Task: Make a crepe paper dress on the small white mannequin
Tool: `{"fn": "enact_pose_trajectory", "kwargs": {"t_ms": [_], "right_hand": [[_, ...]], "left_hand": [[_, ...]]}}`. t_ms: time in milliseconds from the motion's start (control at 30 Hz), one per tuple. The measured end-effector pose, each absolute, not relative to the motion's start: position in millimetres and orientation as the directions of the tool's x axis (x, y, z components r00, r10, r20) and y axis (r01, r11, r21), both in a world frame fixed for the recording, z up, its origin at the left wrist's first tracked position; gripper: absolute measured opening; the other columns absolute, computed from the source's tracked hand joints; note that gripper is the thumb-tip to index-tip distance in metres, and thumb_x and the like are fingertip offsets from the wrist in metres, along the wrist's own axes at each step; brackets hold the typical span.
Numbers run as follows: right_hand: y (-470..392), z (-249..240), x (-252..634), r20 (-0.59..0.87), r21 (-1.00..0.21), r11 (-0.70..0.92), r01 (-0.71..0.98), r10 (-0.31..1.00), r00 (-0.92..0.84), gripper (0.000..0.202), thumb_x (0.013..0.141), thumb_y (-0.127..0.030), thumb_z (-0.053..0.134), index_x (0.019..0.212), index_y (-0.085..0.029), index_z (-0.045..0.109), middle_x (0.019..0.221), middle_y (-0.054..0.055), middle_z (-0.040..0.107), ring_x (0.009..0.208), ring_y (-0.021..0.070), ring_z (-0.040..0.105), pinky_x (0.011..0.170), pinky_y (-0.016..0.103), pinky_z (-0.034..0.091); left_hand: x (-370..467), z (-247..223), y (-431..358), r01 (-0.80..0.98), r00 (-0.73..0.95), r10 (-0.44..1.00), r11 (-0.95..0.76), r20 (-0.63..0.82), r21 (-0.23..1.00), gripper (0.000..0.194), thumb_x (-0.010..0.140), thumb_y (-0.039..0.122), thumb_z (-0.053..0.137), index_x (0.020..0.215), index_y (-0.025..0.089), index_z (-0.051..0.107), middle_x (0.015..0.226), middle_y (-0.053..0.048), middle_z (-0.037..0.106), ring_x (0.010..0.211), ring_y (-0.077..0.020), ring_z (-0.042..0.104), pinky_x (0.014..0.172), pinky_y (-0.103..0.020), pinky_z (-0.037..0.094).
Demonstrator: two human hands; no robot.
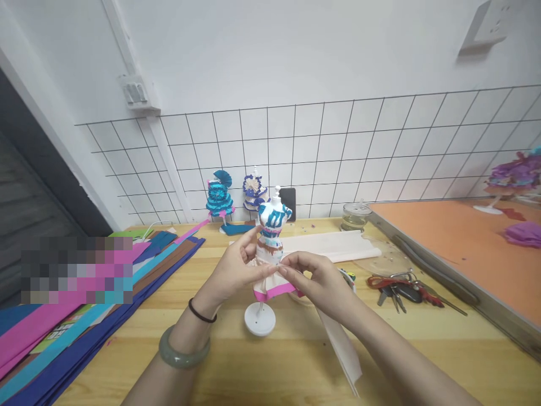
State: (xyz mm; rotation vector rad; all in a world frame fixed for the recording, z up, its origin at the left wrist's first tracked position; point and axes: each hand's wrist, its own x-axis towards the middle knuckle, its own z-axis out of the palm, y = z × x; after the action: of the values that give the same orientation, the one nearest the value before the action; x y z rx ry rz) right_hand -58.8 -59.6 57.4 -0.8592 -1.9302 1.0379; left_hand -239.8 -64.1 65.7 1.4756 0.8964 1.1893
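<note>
A small white dress form (275,213) stands tilted in front of me on a round white base (260,320), its torso patched with blue, pink and brown. Around its hips runs a gathered cream paper skirt (260,282) with a pink lower edge. My left hand (232,268) is closed about the form's waist and skirt from the left, thumb pressed on the paper. Thumb and fingertips of my right hand (319,276) pinch the cream paper at the front of the waist. A loose cream paper strip (341,352) trails below my right hand onto the table.
Colored paper strips (169,276) lie at left. Two decorated dress forms, one teal (218,197) and one cream-and-blue (253,192), stand behind, near a phone (288,204). To the right are cream paper (333,245), a glass cup (355,216), keys (408,292) and an orange board (460,242).
</note>
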Motion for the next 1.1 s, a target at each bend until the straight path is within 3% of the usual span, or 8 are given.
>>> {"fn": "enact_pose_trajectory", "kwargs": {"t_ms": [200, 400, 600, 833, 967, 1100], "right_hand": [[-60, 57, -60, 0.290, -0.889, 0.403, 0.217, 0.863, -0.413, 0.024, 0.081, -0.038, 0.055, 0.069, -0.017, 0.055, 0.059, -0.001, 0.058, 0.047, 0.0089, 0.050, 0.047, 0.022, 0.043], [-59, 61, -59, 0.385, -0.814, 0.526, 0.244, 0.805, -0.451, 0.015, 0.082, -0.030, 0.055, 0.077, -0.018, 0.061, 0.065, -0.001, 0.061, 0.055, 0.0105, 0.052, 0.055, 0.023, 0.043], [-60, 67, -53, 0.384, -0.790, 0.547, 0.275, 0.793, -0.473, 0.017, 0.083, -0.028, 0.053, 0.075, -0.018, 0.064, 0.067, 0.001, 0.061, 0.059, 0.0124, 0.053, 0.056, 0.025, 0.043], [-66, 77, -47, 0.373, -0.827, 0.541, 0.155, 0.732, -0.570, 0.020, 0.086, -0.028, 0.051, 0.080, -0.020, 0.068, 0.081, 0.004, 0.057, 0.072, 0.0136, 0.054, 0.060, 0.025, 0.048], [-68, 80, -47, 0.345, -0.845, 0.511, 0.158, 0.747, -0.568, 0.022, 0.086, -0.031, 0.051, 0.079, -0.020, 0.068, 0.079, 0.004, 0.057, 0.066, 0.0123, 0.054, 0.056, 0.024, 0.048], [-68, 79, -47, 0.307, -0.861, 0.473, 0.187, 0.776, -0.550, 0.022, 0.084, -0.032, 0.052, 0.073, -0.018, 0.065, 0.075, 0.002, 0.056, 0.058, 0.0104, 0.052, 0.054, 0.024, 0.046]], "left_hand": [[-240, 63, -65, -0.058, 0.255, 0.937, -0.233, 0.240, 0.971, 0.088, 0.067, 0.020, 0.072, 0.139, 0.019, 0.022, 0.107, -0.011, 0.063, 0.100, -0.0225, 0.059, 0.084, -0.034, 0.047], [-241, 65, -65, -0.065, 0.261, 0.933, -0.239, 0.248, 0.969, 0.088, 0.066, 0.022, 0.072, 0.140, 0.021, 0.023, 0.104, -0.010, 0.064, 0.095, -0.0223, 0.060, 0.082, -0.034, 0.047], [-244, 67, -66, -0.082, 0.279, 0.926, -0.242, 0.255, 0.967, 0.091, 0.068, 0.020, 0.070, 0.141, 0.021, 0.017, 0.106, -0.010, 0.063, 0.093, -0.0207, 0.060, 0.079, -0.031, 0.048], [-244, 67, -67, -0.083, 0.308, 0.916, -0.243, 0.257, 0.967, 0.085, 0.070, 0.018, 0.068, 0.140, 0.021, 0.021, 0.105, -0.009, 0.062, 0.096, -0.0202, 0.059, 0.079, -0.030, 0.047], [-244, 68, -66, -0.133, 0.351, 0.896, -0.239, 0.272, 0.962, 0.088, 0.069, 0.017, 0.069, 0.141, 0.023, 0.018, 0.106, -0.010, 0.063, 0.100, -0.0221, 0.059, 0.081, -0.031, 0.047], [-248, 67, -66, -0.141, 0.335, 0.917, -0.177, 0.215, 0.974, 0.095, 0.068, 0.020, 0.070, 0.142, 0.027, 0.011, 0.102, -0.008, 0.067, 0.090, -0.0219, 0.063, 0.068, -0.028, 0.050]]}}
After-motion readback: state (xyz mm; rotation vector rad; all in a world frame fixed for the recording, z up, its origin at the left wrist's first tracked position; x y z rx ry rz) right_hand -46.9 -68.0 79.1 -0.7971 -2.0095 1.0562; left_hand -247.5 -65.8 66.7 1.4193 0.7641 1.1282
